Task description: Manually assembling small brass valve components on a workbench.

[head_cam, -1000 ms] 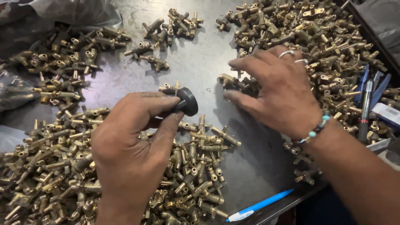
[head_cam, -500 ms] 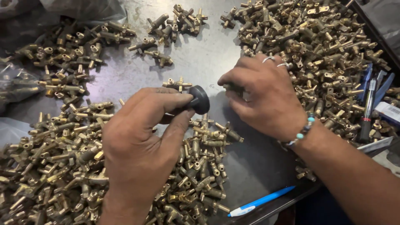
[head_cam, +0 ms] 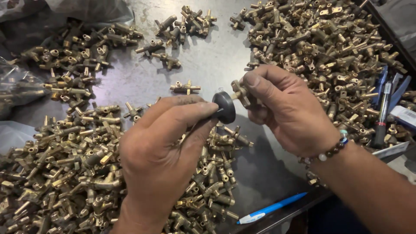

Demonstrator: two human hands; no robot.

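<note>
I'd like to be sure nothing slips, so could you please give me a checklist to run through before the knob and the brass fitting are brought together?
1. Black knob gripped by left hand: ok.
2. Brass fitting pinched in right hand: ok.
3. Fitting's stem points at the knob: ok.
4. Stem seated in the knob: cannot tell.
5. Bare table beneath the hands: ok.
6. Blue pen lies over the table edge: not ok.

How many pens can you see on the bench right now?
2. A blue and white pen lies at the table's near edge, below the right hand. A dark pen with a red band lies at the right edge. More may be hidden under the brass fittings.
</note>
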